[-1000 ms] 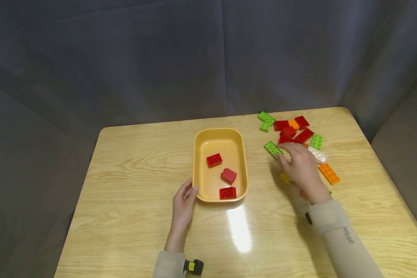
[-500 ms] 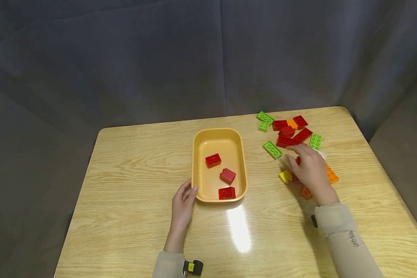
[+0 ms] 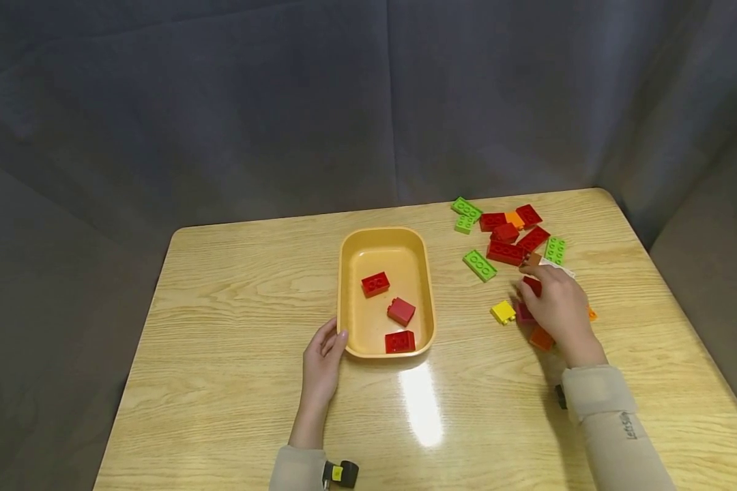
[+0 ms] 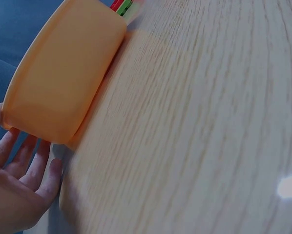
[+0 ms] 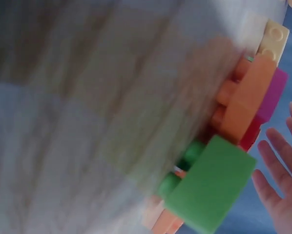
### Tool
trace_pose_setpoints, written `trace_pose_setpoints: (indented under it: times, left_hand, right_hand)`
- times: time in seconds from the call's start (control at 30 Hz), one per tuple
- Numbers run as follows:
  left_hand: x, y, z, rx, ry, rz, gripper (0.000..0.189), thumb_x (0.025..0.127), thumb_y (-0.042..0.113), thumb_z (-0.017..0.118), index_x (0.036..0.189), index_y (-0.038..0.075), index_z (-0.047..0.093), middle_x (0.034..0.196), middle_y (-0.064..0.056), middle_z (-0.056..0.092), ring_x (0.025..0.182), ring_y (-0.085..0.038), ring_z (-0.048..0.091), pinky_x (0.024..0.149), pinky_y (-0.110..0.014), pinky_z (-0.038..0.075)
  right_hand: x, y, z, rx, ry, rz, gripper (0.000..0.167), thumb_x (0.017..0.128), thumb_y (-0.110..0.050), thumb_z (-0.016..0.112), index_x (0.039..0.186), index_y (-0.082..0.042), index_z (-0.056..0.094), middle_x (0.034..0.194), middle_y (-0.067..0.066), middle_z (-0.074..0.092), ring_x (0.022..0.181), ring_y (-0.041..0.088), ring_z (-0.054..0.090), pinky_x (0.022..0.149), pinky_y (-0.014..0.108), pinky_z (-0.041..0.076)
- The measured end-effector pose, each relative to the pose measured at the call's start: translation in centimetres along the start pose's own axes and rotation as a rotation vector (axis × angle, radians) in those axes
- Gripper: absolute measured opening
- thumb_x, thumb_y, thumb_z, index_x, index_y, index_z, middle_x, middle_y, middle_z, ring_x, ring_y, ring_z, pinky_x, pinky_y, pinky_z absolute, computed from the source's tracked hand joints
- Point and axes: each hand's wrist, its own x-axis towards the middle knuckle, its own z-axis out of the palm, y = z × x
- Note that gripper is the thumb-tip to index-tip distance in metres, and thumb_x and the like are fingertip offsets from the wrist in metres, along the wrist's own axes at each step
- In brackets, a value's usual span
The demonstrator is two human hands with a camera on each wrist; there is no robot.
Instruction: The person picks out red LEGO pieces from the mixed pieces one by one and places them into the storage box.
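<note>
The tray (image 3: 387,256) is a warm yellow-orange; two bricks (image 3: 400,342) in it are bright red, and a third brick (image 3: 401,311) is a pinker red. Beneath them I see a tabletop (image 3: 233,341) of pale honey wood streaked with wavy grain, and behind it a slate-grey curtain (image 3: 221,116). The loose bricks (image 3: 480,266) show lime green, deep red, orange, white, lemon yellow and magenta. The beige right sleeve (image 3: 623,447) carries dark lettering; the left sleeve (image 3: 297,469) is beige too.
</note>
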Motion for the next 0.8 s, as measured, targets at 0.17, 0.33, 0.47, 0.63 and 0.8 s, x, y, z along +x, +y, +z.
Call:
trace_pose_setpoints:
  times: [0.17, 0.33, 0.47, 0.63, 0.8]
  left_hand:
    - [-0.03, 0.00, 0.01, 0.000, -0.001, 0.005, 0.045, 0.100, 0.020, 0.062, 0.140, 0.000, 0.053, 0.131, -0.023, 0.060, 0.118, -0.032, 0.060, 0.090, -0.019, 0.049]
    - [-0.08, 0.13, -0.01, 0.006, -0.004, -0.006, 0.044, 0.100, 0.020, 0.061, 0.139, 0.001, 0.053, 0.130, -0.022, 0.060, 0.117, -0.032, 0.061, 0.091, -0.020, 0.050]
    - [-0.10, 0.06, -0.01, 0.017, -0.001, -0.004, 0.045, 0.100, 0.020, 0.061, 0.139, 0.000, 0.053, 0.130, -0.022, 0.061, 0.117, -0.032, 0.061, 0.090, -0.021, 0.051]
    - [-0.09, 0.00, -0.06, 0.015, -0.003, -0.009, 0.045, 0.100, 0.020, 0.062, 0.139, 0.001, 0.053, 0.130, -0.021, 0.060, 0.117, -0.031, 0.061, 0.091, -0.020, 0.050]
    - [-0.12, 0.02, -0.02, 0.028, -0.005, 0.005, 0.045, 0.101, 0.020, 0.061, 0.140, 0.000, 0.052, 0.132, -0.022, 0.059, 0.118, -0.031, 0.060, 0.092, -0.022, 0.050]
  right_hand:
    - [-0.16, 0.36, -0.26, -0.017, -0.048, 0.051, 0.032, 0.089, -0.011, 0.074, 0.117, 0.002, 0.067, 0.117, 0.024, 0.065, 0.110, 0.043, 0.058, 0.091, 0.061, 0.047]
    - [-0.31, 0.52, -0.45, -0.034, -0.093, 0.085, 0.036, 0.088, -0.013, 0.076, 0.118, 0.003, 0.065, 0.119, 0.028, 0.063, 0.111, 0.046, 0.056, 0.091, 0.063, 0.046]
    - [-0.50, 0.67, -0.44, -0.041, -0.118, 0.101, 0.040, 0.087, -0.017, 0.077, 0.120, 0.002, 0.064, 0.117, 0.029, 0.063, 0.108, 0.046, 0.056, 0.088, 0.063, 0.047]
    - [-0.46, 0.85, -0.48, -0.047, -0.154, 0.119, 0.044, 0.087, -0.019, 0.078, 0.122, 0.003, 0.063, 0.118, 0.029, 0.062, 0.107, 0.047, 0.056, 0.086, 0.063, 0.047]
    - [-0.29, 0.92, -0.61, -0.055, -0.197, 0.137, 0.046, 0.088, -0.020, 0.077, 0.125, 0.004, 0.061, 0.119, 0.030, 0.062, 0.105, 0.047, 0.057, 0.085, 0.062, 0.048]
